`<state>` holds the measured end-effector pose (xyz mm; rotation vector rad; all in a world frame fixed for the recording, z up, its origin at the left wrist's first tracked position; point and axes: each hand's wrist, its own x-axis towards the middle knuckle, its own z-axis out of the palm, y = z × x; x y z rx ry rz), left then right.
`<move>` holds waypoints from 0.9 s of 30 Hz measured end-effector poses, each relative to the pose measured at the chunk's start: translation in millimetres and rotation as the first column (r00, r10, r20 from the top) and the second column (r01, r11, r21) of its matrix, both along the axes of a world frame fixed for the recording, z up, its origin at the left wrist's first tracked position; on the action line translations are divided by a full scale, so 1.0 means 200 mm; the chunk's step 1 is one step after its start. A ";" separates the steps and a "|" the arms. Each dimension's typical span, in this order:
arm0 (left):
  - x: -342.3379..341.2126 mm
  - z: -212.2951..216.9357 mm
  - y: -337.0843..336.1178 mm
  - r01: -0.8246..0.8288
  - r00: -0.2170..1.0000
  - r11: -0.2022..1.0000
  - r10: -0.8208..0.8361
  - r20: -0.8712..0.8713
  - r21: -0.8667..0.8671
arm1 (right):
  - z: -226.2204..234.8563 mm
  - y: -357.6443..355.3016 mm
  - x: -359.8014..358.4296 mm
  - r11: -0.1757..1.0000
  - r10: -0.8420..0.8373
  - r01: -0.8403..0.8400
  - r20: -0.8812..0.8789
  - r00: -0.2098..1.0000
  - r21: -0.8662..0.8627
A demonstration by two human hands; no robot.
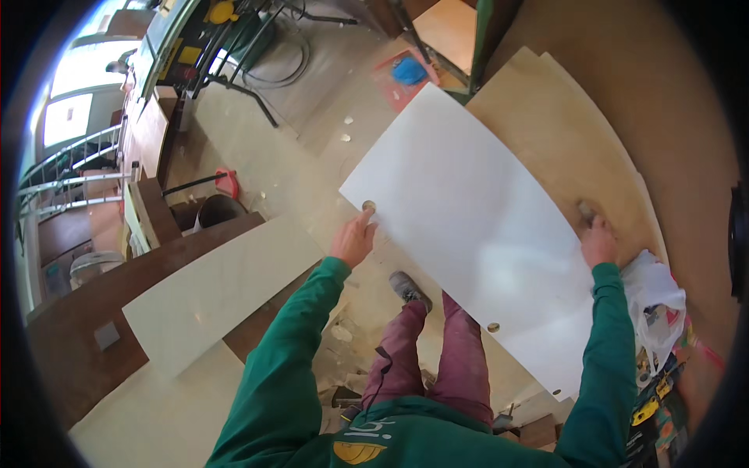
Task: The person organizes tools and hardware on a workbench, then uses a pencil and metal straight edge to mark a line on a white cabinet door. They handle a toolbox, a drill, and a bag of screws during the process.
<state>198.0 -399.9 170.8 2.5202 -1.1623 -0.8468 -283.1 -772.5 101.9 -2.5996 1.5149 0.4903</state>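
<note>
Dusty workshop floor [312,156] is showing at upper centre; left hand [353,240] and right hand [598,240] are gripping the white panel [476,226], fingertips hidden beneath its edges.

panel [468,226] on plywood sheets [562,132] | plastic bag [655,300] right of panel | second board [222,292] left

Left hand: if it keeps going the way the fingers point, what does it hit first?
The left hand already touches the white panel at its near edge, by a round cup hole. Going on, it would likely slide onto the panel face; depth is unclear.

Both green-sleeved arms outstretched, left hand [353,240] fingers curled, right hand [598,242] closed in grip
</note>
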 end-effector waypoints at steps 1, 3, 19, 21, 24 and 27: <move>0.01 -0.06 0.00 -0.028 1.000 0.998 0.028 0.002 -0.064 | 0.08 0.06 0.07 1.000 0.020 -0.018 0.072 0.997 -0.024; 0.09 -0.27 0.09 -0.073 0.997 0.978 0.071 -0.016 -0.196 | 0.26 0.22 0.21 1.000 0.011 -0.015 0.335 0.942 0.010; -0.92 -0.25 0.98 -0.255 0.616 0.927 0.374 -0.693 0.273 | 0.24 2.96 -1.00 0.402 -0.686 0.586 -0.192 0.701 0.703; -1.01 -0.25 1.10 -0.235 0.572 0.922 0.387 -0.724 0.307 | 0.18 3.29 -1.25 0.381 -0.642 0.631 -0.298 0.707 0.676; -1.04 -0.25 1.17 -0.194 0.630 0.958 0.286 -0.722 0.209 | 0.19 3.45 -1.32 0.350 -0.750 0.704 -0.265 0.606 0.618; -1.00 -0.16 1.17 -0.161 0.728 0.982 0.183 -0.661 0.094 | 0.26 3.41 -1.28 0.352 -0.857 0.708 -0.094 0.507 0.612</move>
